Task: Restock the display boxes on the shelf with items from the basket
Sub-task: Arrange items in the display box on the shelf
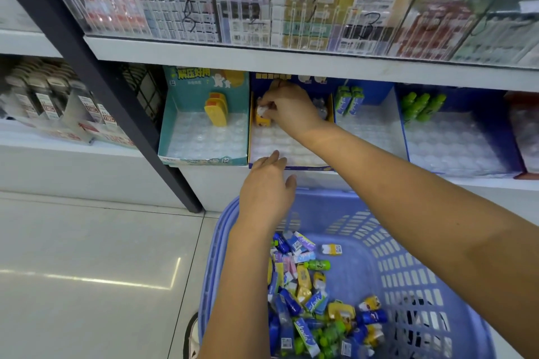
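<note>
Sm. yellow-white item (261,117); in blue box (306,167)

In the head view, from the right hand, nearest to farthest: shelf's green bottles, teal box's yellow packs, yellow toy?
1. Yellow toy, pinched by the right hand.
2. Yellow packs, just left.
3. Green bottles, far right.

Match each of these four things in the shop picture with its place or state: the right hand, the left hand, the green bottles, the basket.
Things:
1. right hand
2. left hand
3. green bottles
4. basket

Places or states:
A. upright at the back of a blue display box
B. holds loose mixed packets
C. pinches a small yellow item
D. open and empty, near the basket's far rim

Pairs: 1-C, 2-D, 3-A, 4-B
</note>
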### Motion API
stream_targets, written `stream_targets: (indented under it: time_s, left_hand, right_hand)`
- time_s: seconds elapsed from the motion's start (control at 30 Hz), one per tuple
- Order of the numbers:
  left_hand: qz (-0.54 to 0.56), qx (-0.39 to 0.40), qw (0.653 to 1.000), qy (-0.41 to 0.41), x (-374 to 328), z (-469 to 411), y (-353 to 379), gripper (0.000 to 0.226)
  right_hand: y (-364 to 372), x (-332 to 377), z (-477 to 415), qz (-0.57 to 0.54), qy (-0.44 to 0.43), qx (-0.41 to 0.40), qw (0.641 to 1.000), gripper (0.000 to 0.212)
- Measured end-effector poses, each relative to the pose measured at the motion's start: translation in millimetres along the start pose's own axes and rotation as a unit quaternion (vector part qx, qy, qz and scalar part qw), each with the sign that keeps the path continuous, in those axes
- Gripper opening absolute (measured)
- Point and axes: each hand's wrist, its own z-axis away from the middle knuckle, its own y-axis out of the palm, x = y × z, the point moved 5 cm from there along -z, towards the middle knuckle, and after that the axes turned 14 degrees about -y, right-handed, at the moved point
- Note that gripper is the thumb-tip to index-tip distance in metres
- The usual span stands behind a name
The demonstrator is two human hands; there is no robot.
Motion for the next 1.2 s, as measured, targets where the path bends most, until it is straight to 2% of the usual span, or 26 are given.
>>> stream_targets:
  time_s: [0.07,0.13,0.17,0.23,0.3,0.33,0.4,0.47,0.53,0.57,0.67,0.77,0.83,0.93,1.03,1.13,1.2]
  left_hand:
    - [0.023,-0.010,1.000,0.005,0.8,2.7,-0.9,0.046]
    - [0.108,-0.068,0.992,0.012,1.0,11.7,-8.3,0.037]
    - [0.151,-0.111,0.982,0.020,1.1,17.6,-13.7,0.031]
    - [0.196,-0.157,0.968,0.030,1.3,25.8,-16.7,0.018]
    - [0.184,-0.111,0.977,0.005,4.8,23.6,-0.2,0.013]
    - [0.152,-0.059,0.987,-0.017,7.4,20.6,16.3,0.013]
    - [0.053,0.061,0.995,-0.051,11.9,19.8,59.1,0.017]
    - [-0.011,0.167,0.984,-0.067,17.7,31.1,106.0,0.019]
    - [-0.032,0.249,0.964,-0.089,25.6,47.7,150.3,0.021]
    - [-0.043,0.275,0.955,-0.105,29.7,55.0,169.1,0.021]
    - [-0.080,0.310,0.936,-0.144,40.6,69.8,210.3,0.026]
    - [-0.088,0.321,0.928,-0.168,49.0,77.6,235.4,0.029]
    - [-0.076,0.314,0.927,-0.191,55.3,79.3,243.5,0.032]
    - [-0.076,0.302,0.930,-0.194,59.0,77.4,248.8,0.033]
    - [-0.039,0.304,0.923,-0.232,63.5,74.6,253.6,0.027]
    - [-0.028,0.325,0.911,-0.253,69.1,68.5,255.7,0.024]
    - [-0.044,0.343,0.904,-0.251,71.9,62.3,253.6,0.034]
  right_hand:
    - [-3.0,1.2,-4.9,-0.005,0.015,0.031,0.999,0.030]
    - [-7.0,7.1,4.4,-0.003,0.010,0.049,0.999,0.037]
    - [-10.4,11.5,17.5,0.000,-0.002,0.038,0.999,0.040]
    - [-16.7,17.5,58.1,-0.037,-0.011,-0.038,0.999,0.035]
    - [-10.4,12.5,107.1,-0.105,0.011,-0.076,0.991,0.017]
    - [1.1,4.2,130.6,-0.125,0.038,-0.050,0.990,0.013]
    - [41.4,-20.0,170.6,-0.133,0.115,0.092,0.980,0.017]
    - [90.9,-41.9,209.2,-0.106,0.173,0.265,0.943,0.022]
    - [130.7,-57.9,242.4,-0.075,0.201,0.337,0.917,0.017]
    - [145.5,-65.4,255.6,-0.072,0.210,0.334,0.916,0.015]
    - [178.7,-84.6,284.5,-0.085,0.229,0.299,0.922,0.040]
    - [209.7,-88.6,298.6,-0.123,0.210,0.308,0.920,0.049]
    - [229.9,-88.3,303.6,-0.109,0.174,0.333,0.920,0.056]
    - [246.7,-90.4,304.5,-0.019,0.120,0.336,0.934,0.050]
    - [253.5,-96.2,310.9,0.028,0.143,0.341,0.929,0.045]
    - [252.7,-102.6,320.5,-0.023,0.213,0.341,0.916,0.038]
    - [241.4,-105.3,318.2,-0.098,0.270,0.286,0.914,0.031]
